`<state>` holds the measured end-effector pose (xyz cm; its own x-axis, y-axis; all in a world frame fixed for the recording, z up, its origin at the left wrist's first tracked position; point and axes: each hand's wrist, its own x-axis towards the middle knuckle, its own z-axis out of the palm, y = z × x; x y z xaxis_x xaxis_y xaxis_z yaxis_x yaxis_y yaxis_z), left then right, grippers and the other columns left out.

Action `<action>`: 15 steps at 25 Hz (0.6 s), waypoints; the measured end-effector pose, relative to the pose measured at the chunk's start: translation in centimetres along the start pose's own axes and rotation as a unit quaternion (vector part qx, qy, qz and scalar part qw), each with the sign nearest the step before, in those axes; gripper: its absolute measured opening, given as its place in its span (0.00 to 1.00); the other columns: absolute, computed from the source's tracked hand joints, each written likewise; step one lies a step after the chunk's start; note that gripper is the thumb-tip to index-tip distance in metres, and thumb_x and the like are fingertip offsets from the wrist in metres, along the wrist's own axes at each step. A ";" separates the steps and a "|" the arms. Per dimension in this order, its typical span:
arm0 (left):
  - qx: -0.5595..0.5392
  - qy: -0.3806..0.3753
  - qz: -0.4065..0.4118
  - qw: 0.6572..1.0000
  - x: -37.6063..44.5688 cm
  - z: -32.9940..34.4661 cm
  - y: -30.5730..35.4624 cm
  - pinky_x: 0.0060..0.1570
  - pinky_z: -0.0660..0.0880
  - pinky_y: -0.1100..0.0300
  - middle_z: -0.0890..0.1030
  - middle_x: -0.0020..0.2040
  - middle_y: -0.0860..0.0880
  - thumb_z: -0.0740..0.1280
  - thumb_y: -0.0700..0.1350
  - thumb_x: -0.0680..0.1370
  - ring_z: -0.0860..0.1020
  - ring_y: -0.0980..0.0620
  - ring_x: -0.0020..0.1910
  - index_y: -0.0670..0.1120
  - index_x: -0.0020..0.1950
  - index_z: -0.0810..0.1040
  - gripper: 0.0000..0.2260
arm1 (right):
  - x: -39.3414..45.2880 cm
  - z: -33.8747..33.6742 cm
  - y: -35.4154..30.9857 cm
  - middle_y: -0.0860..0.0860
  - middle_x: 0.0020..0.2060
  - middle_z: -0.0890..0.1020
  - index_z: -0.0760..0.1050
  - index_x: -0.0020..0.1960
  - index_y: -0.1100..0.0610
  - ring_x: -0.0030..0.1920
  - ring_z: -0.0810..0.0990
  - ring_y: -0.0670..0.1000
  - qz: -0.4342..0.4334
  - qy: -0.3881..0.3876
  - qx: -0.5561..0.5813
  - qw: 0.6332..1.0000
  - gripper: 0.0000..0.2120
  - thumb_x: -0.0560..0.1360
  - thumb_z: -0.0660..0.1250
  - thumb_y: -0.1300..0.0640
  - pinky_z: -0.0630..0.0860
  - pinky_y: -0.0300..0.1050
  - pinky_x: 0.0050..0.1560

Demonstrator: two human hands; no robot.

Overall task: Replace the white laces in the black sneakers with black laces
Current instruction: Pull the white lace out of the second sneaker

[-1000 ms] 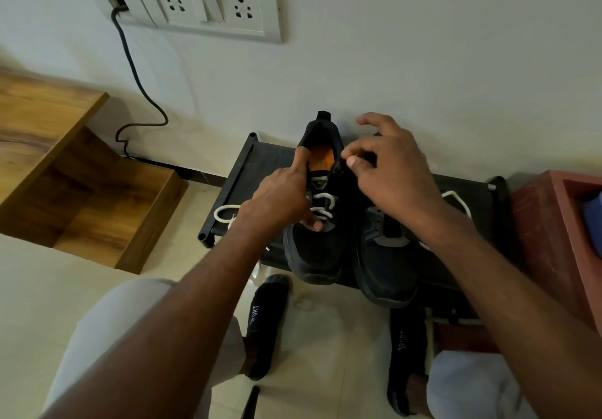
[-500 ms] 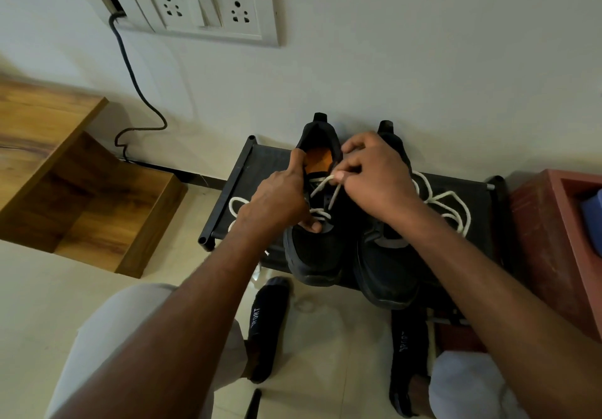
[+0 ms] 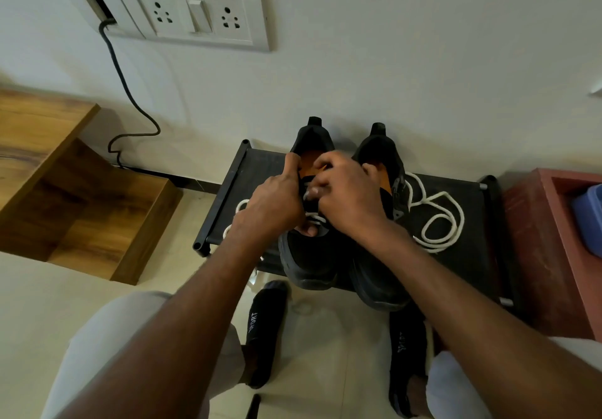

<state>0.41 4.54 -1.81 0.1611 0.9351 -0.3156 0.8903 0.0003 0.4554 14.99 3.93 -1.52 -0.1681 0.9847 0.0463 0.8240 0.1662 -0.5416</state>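
Two black sneakers [image 3: 374,255] sit side by side, heels to the wall, on a low black rack [image 3: 462,275]. We are working the left sneaker [image 3: 306,255], which still carries white lace [image 3: 314,218] across its lower eyelets. Our left hand [image 3: 273,210] grips the collar, thumb along the rim and fingers curled under the lacing. Our right hand [image 3: 348,197] is bunched over the tongue, fingertips pinching at the lace there (the exact hold is blurred). A loose white lace [image 3: 439,220] lies coiled on the rack just beside the right sneaker; no black laces are in view.

Handling, as we judge it: the lace is soft, round cord, limp and light, likely to snag at each eyelet, so best pinched close to the eyelet and drawn out in short pulls. The shoe is light and would slide, so the steadying grip matters.

Room: wall [image 3: 391,60] tight behind the heels, a red box [image 3: 537,255] close on the right, toes overhanging the rack's front edge. Free space lies toward us, above our socked feet [image 3: 264,334].
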 end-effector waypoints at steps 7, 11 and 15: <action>-0.018 -0.012 -0.001 1.000 -0.3 -0.1 0.1 0.40 0.72 0.55 0.78 0.51 0.49 0.86 0.45 0.62 0.77 0.49 0.45 0.52 0.72 0.56 0.49 | -0.2 -3.8 -0.2 0.55 0.43 0.85 0.76 0.54 0.58 0.43 0.86 0.53 0.161 0.014 0.541 0.825 0.09 0.87 0.58 0.57 0.81 0.48 0.48; -0.009 -0.005 0.006 1.000 0.0 0.1 -0.1 0.36 0.71 0.58 0.80 0.52 0.47 0.85 0.44 0.64 0.78 0.49 0.45 0.51 0.69 0.57 0.44 | -0.5 -1.3 0.1 0.48 0.50 0.80 0.71 0.65 0.50 0.46 0.82 0.46 -0.001 -0.048 0.091 0.995 0.17 0.80 0.71 0.48 0.79 0.40 0.46; -0.002 0.003 0.006 1.000 0.2 0.2 -0.1 0.36 0.70 0.56 0.79 0.46 0.47 0.83 0.42 0.66 0.79 0.48 0.42 0.51 0.68 0.57 0.42 | -1.3 0.0 1.2 0.51 0.57 0.75 0.81 0.65 0.49 0.52 0.79 0.53 -0.045 -0.106 -0.087 0.989 0.13 0.80 0.71 0.52 0.79 0.50 0.54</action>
<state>0.42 4.66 -2.12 0.1702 0.9369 -0.3054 0.8868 -0.0105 0.4621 16.19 2.81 -2.27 -0.3394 0.9353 -0.1004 0.8783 0.2769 -0.3897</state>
